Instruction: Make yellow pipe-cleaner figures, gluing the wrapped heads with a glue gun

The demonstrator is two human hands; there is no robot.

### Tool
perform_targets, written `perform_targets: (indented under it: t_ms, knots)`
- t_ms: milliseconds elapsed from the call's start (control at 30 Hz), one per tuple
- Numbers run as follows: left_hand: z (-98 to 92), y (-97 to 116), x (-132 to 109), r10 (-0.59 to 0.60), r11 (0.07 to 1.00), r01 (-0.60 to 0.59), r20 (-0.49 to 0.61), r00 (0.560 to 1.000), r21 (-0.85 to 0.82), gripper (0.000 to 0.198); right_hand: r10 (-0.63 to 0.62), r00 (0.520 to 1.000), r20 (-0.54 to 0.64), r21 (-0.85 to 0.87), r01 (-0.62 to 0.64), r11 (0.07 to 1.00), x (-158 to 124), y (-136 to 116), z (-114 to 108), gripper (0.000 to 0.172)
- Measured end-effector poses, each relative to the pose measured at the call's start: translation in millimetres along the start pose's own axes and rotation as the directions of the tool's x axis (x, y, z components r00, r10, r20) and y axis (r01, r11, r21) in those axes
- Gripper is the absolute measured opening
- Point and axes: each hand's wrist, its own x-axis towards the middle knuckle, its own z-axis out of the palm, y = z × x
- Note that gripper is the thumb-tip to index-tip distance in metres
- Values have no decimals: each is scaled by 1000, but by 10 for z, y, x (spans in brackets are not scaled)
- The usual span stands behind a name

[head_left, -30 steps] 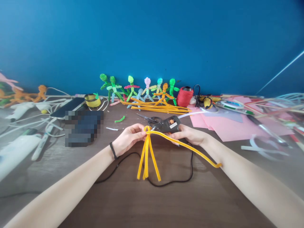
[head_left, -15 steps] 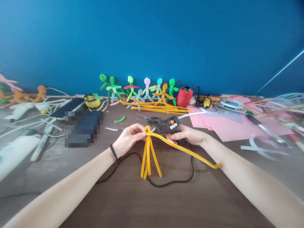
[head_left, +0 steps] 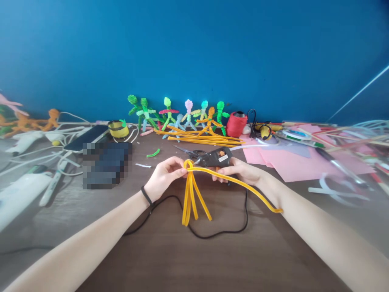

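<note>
My left hand point(head_left: 165, 176) pinches a bundle of orange pipe cleaners point(head_left: 191, 194) at its looped top, and the loose ends hang down toward the brown table point(head_left: 194, 255). One long strand runs right under my right hand point(head_left: 243, 172). That hand grips a black glue gun point(head_left: 214, 157), whose nozzle points left at the loop. Its black cord point(head_left: 212, 233) curls over the table below.
Several pipe-cleaner figures point(head_left: 179, 113) stand along the blue wall, behind a pile of loose orange pipe cleaners point(head_left: 200, 138). Scissors point(head_left: 190, 152), a red thread spool point(head_left: 236, 123), pink paper point(head_left: 291, 162), a phone point(head_left: 86, 138) and white cables point(head_left: 36, 154) lie around.
The glue gun has tilted and risen slightly, its nozzle nearer the loop. The hanging strands have swung a little to the right.
</note>
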Motion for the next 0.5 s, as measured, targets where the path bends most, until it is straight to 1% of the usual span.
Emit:
perform_targets:
  t_ms: [67,133,200,267,333,400,467,500]
  knots:
    - [8,33,-3,48,996,-46,-26,999,80,15,22,998,-65,28,-20,999,11,-9,20,21]
    - [23,71,-8,94,985,-86,-44,995,147,15,19,988,-156,66,-8,998,24,-20,24,22]
    - [44,111,-17,123,976,-113,-45,991,186,15,-7,965,-262,85,31,996,35,-30,-1,21]
    - [68,150,-32,145,969,-133,-44,988,211,15,-18,936,-351,44,36,998,42,-39,-57,25]
    - [92,189,-49,169,959,-156,-38,985,235,14,-22,893,-450,-66,-9,998,43,-49,-125,32]
    - [114,228,-67,193,948,-181,-22,981,263,13,-36,843,-536,-238,-110,965,41,-62,-180,38]
    - [136,265,-84,223,931,-212,-2,975,297,11,-56,818,-573,-416,-231,879,35,-77,-204,42]
    - [147,282,-94,241,920,-232,10,970,316,11,-54,819,-571,-486,-284,827,31,-86,-204,44]
